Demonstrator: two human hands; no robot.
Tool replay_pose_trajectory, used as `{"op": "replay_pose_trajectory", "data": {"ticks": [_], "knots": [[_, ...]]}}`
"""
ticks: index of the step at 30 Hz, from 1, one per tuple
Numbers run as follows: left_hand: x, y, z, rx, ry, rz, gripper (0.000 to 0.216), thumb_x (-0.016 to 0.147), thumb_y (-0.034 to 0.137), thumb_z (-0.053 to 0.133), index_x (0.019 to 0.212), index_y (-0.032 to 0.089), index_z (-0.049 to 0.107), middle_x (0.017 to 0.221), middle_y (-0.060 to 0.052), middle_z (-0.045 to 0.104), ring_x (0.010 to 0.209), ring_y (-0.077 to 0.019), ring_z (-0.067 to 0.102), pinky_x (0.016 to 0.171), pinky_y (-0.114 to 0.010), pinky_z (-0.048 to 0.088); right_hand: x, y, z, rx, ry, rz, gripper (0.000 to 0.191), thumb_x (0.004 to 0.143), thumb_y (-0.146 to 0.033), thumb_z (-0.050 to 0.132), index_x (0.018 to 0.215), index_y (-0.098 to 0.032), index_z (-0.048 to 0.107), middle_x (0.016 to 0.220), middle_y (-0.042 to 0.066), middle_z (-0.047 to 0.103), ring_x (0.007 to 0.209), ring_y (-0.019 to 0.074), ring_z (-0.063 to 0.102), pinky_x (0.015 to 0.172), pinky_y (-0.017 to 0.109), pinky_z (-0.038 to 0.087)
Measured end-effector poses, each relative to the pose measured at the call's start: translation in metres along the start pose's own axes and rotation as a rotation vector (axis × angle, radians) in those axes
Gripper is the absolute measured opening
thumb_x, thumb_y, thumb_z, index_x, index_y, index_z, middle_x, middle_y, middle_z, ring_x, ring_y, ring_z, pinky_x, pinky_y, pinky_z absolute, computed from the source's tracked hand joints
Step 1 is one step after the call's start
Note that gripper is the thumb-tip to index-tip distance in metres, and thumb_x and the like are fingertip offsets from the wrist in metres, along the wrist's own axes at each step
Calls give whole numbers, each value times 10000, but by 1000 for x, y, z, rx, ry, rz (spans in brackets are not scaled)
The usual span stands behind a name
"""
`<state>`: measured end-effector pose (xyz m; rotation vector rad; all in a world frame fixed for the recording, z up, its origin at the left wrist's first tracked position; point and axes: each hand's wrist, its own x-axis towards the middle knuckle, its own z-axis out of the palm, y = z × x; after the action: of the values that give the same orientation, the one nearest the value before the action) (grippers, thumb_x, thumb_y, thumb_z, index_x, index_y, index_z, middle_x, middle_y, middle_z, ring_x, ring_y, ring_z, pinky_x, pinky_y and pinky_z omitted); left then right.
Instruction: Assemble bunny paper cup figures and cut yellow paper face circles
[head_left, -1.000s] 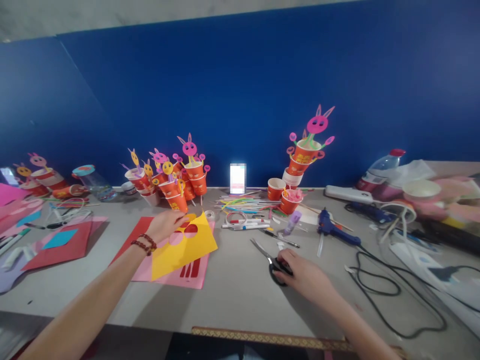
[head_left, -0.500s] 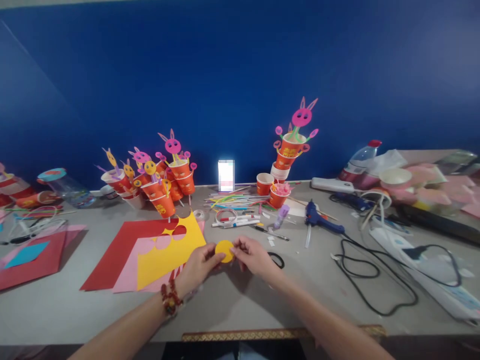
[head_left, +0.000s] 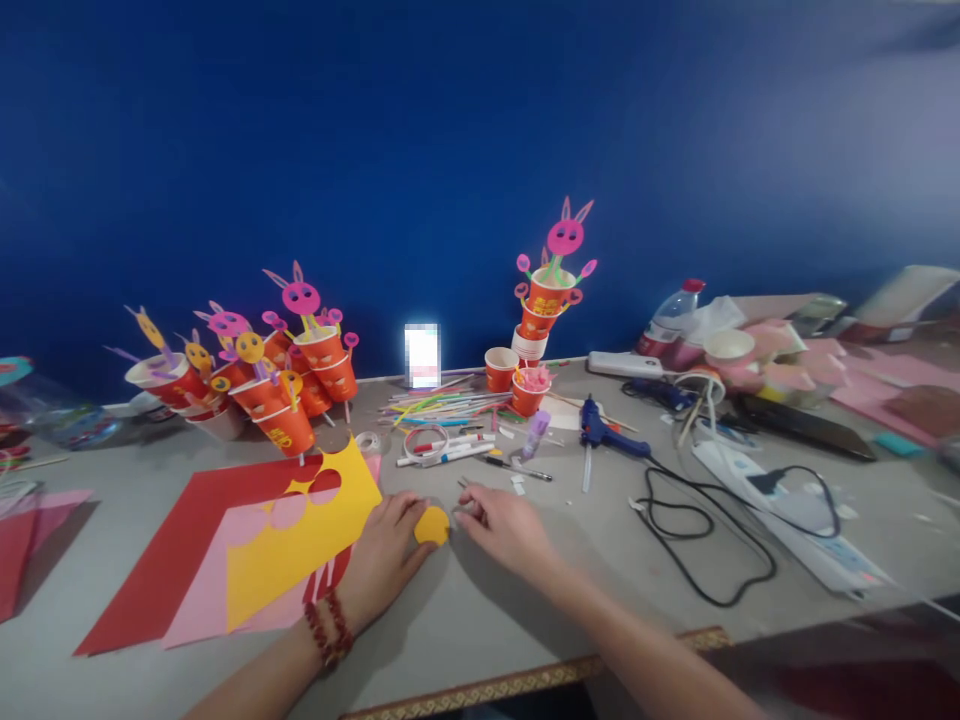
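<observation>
My left hand (head_left: 386, 545), with red beaded bracelets at the wrist, pinches a yellow paper circle (head_left: 432, 525) low over the table. To its right, my right hand (head_left: 502, 530) has its fingers curled close to the circle's edge. A thin grey tip shows above these fingers, but whatever they hold is mostly hidden. Left of my hands lies a yellow paper sheet (head_left: 300, 550) with round cut-outs, over pink and red sheets (head_left: 150, 560).
Orange paper cups with pink and yellow paper faces (head_left: 289, 425) stand at the back left; another stack (head_left: 551, 290) stands right of centre. Markers (head_left: 457, 453), a glue stick (head_left: 535, 435), a blue glue gun (head_left: 611, 435), its black cord and a power strip (head_left: 787, 520) lie around.
My view has turned to the right. My right hand has let go of the yellow circle and moved slightly away. A black loop seen beside it earlier no longer shows.
</observation>
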<state>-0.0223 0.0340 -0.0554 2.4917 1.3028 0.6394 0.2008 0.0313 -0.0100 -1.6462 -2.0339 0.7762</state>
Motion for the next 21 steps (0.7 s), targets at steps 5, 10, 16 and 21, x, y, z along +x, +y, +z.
{"op": "replay_pose_trajectory", "data": {"ticks": [5, 10, 16, 21], "knots": [[-1, -3, 1, -6, 17, 8, 401, 930, 349, 561, 1309, 221, 541, 1258, -122, 606, 1146, -305, 565, 985, -511, 478, -17, 24, -32, -26, 143, 29, 211, 922, -343, 491, 858, -225, 655, 731, 14, 702, 678, 186, 636, 604, 240, 382], [-1, 1, 1, 33, 15, 16, 367, 918, 375, 579, 1258, 236, 586, 1262, -112, 616, 1138, -313, 576, 976, -516, 484, -30, 51, -50, -28, 242, 77, 277, 935, -381, 445, 803, -220, 627, 688, 15, 679, 640, 188, 606, 569, 246, 375], [-1, 7, -3, 18, 49, 11, 389, 908, 386, 594, 1262, 228, 574, 1273, -114, 622, 1162, -311, 576, 991, -490, 480, -30, 51, -43, -64, 189, 12, 274, 945, -364, 437, 801, -221, 621, 691, 9, 670, 639, 180, 611, 584, 246, 394], [15, -2, -29, -56, 86, -24, 218, 963, 336, 500, 888, 215, 664, 1008, -80, 699, 967, -239, 637, 865, -370, 514, -16, 35, -33, -90, 118, -97, 216, 937, -326, 472, 872, -224, 651, 772, 13, 703, 714, 179, 650, 648, 243, 422]]}}
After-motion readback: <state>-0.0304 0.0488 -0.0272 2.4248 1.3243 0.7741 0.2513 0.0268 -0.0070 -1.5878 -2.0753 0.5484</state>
